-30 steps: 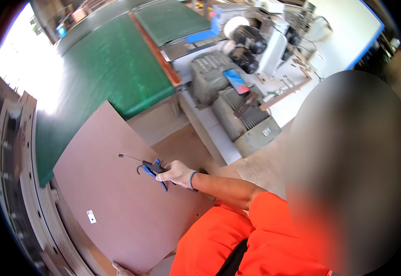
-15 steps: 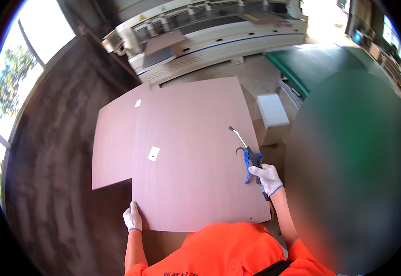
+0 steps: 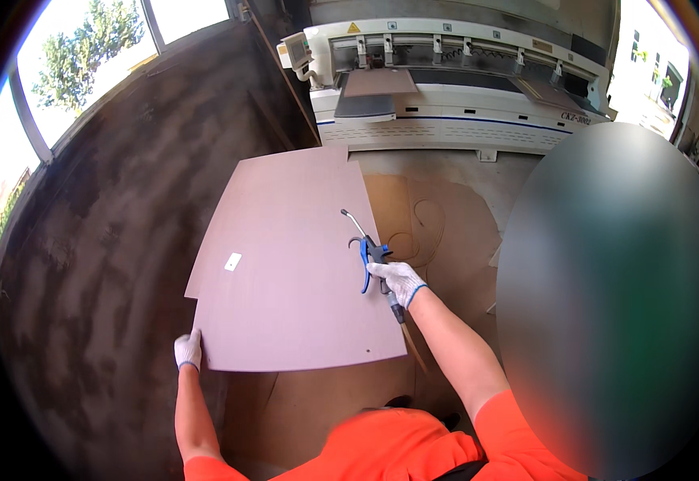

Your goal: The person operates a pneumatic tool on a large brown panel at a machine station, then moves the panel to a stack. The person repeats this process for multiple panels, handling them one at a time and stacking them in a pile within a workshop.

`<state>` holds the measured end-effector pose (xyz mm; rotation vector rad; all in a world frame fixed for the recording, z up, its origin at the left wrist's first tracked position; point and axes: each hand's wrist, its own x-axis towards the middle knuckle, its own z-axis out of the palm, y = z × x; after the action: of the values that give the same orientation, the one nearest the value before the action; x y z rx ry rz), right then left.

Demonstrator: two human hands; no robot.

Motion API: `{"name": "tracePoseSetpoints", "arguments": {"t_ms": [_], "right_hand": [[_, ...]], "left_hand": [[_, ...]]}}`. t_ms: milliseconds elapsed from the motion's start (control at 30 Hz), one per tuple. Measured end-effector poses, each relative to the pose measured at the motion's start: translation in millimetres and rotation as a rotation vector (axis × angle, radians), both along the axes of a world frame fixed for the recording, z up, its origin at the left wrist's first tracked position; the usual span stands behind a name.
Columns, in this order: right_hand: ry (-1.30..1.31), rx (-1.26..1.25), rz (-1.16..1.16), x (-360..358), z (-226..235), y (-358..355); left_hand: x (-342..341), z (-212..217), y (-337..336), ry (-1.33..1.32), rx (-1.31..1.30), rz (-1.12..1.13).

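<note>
Before the long white machine (image 3: 445, 128): one flat, pinkish-brown rectangular panel (image 3: 293, 313), now covering most of a like second panel (image 3: 338, 152), whose label has vanished; the pair seemingly nearer alignment. White-gloved left hand (image 3: 188, 349): gripping near-left panel edge. White-gloved right hand (image 3: 400, 283): closed around blue-and-black air gun (image 3: 376, 253).

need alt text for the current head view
A gloved left hand grips a pinkish panel by its edge; the gloved right hand holds a blue and black air gun over it. A long white machine stands beyond.

Smooth, matt pinkish panel (image 3: 285, 313)
</note>
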<state>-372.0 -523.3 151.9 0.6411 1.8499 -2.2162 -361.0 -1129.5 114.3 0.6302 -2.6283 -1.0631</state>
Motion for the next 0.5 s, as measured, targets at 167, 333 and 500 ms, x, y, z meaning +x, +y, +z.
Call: {"name": "tracePoseSetpoints", "arguments": {"t_ms": [167, 333, 500], "right_hand": [[-0.162, -0.08, 0.072, 22.0, -47.4, 0.6], [-0.265, -0.089, 0.288, 106.2, -60.8, -0.3], [-0.213, -0.014, 0.233, 177.4, -87.0, 23.2]], "left_hand": [[-48.8, -25.5, 128.9, -0.235, -0.615, -0.147], [-97.2, -33.4, 161.3, -0.147, -0.624, -0.139], [-147.1, -35.4, 152.4, -0.19, -0.597, -0.17]]}}
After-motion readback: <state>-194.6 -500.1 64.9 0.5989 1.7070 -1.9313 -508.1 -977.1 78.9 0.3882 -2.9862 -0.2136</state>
